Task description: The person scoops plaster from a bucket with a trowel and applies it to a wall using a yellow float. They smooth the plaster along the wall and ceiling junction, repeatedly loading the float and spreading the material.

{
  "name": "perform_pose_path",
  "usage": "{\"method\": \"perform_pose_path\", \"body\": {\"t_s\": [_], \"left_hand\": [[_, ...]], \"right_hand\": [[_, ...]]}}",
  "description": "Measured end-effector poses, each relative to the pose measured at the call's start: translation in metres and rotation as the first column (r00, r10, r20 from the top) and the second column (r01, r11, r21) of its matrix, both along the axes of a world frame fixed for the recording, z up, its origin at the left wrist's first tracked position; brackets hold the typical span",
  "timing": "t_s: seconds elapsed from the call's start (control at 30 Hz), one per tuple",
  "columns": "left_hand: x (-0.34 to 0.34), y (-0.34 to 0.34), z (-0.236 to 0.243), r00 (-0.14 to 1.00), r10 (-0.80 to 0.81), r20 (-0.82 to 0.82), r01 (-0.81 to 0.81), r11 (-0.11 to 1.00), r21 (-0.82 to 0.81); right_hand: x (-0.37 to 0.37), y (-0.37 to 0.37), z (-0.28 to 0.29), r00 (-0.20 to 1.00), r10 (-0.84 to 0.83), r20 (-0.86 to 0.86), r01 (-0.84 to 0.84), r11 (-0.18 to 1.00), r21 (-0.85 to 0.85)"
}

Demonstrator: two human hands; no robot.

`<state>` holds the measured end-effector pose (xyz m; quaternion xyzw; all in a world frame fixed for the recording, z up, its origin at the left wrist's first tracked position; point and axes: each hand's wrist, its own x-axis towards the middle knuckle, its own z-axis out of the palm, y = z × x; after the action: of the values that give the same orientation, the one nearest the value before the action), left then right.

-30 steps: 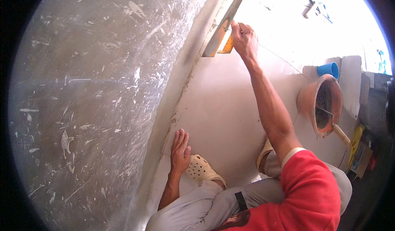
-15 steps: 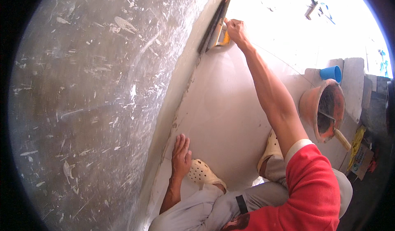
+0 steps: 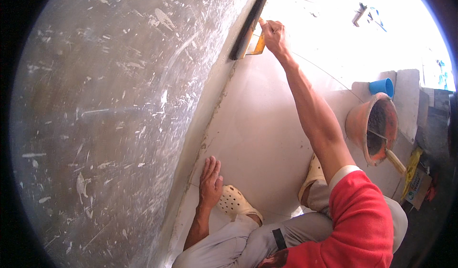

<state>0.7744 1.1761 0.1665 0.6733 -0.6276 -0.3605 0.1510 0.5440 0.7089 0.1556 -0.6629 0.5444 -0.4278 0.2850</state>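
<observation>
Trowel (image 3: pixel 251 25) sits along the foot of the speckled wall (image 3: pixel 109 125), grip of the right hand (image 3: pixel 275 36) closed round its yellow handle (image 3: pixel 260 45), left hand (image 3: pixel 210 187) straight-fingered beside a cream clog (image 3: pixel 236 202).

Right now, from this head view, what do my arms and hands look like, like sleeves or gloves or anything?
Your right sleeve is short and red, with a plain off-white cuff. The left sleeve isn't visible. Your left hand and right hand are both ungloved, and I see no watch or bracelet.
</observation>
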Motion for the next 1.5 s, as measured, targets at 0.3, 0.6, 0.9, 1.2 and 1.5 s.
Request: {"method": "perform_pose_path", "body": {"t_s": [0.3,0.6,0.9,1.2,1.5], "left_hand": [[0.003,0.002,-0.006,1.000,-0.012,0.017,0.012,1.000,-0.011],[0.003,0.000,-0.003,1.000,-0.021,0.011,0.021,0.999,-0.026],[0.001,0.002,-0.005,1.000,-0.003,0.004,0.003,1.000,-0.030],[0.003,0.003,-0.008,1.000,-0.009,0.011,0.009,1.000,0.014],[0.001,-0.002,-0.003,1.000,-0.013,-0.002,0.013,0.999,-0.035]], "right_hand": [[0.028,0.080,0.056,0.993,-0.091,-0.069,0.084,0.992,-0.098],[0.023,0.155,0.063,0.984,-0.074,0.163,0.078,0.997,-0.014],[-0.004,0.117,-0.017,0.976,-0.144,-0.166,0.192,0.926,0.324],[0.032,0.110,-0.012,0.969,-0.088,-0.233,0.173,0.909,0.378],[0.050,0.114,-0.023,0.980,-0.109,-0.165,0.144,0.966,0.213]]}}
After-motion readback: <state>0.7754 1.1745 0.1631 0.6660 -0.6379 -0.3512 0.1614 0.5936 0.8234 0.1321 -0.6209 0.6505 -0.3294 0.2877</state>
